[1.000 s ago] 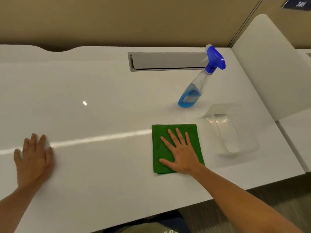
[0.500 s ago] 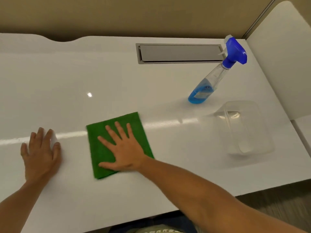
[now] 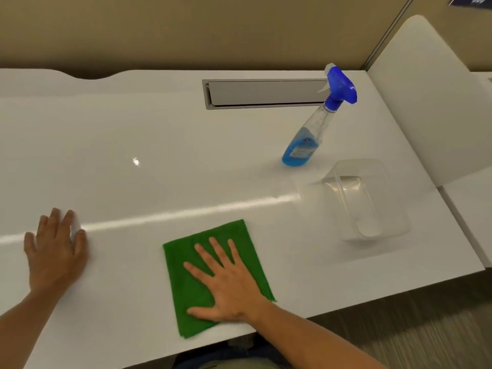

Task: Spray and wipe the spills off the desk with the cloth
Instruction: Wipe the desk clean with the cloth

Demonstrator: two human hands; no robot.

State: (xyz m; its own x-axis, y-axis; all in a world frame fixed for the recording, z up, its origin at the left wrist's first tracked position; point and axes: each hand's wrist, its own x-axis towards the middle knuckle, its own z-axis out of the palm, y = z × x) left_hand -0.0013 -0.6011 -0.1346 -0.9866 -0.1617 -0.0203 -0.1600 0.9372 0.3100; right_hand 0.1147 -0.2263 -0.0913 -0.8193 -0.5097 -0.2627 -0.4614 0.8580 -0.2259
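A folded green cloth lies on the white desk close to its front edge. My right hand rests flat on the cloth with the fingers spread, pressing it onto the surface. My left hand is flat on the bare desk to the left, palm down, holding nothing. A clear spray bottle with blue liquid and a blue trigger head stands upright at the back right, away from both hands. I cannot make out any spill on the glossy surface; only a glare streak crosses it.
A clear plastic container sits to the right of the cloth, in front of the bottle. A grey cable flap is set into the back of the desk. A white divider panel bounds the right side. Floor shows below the front edge.
My right hand swept the cloth left toward my left hand, then back right and nearer the front edge. The left hand stayed put. Bottle and container have not moved.
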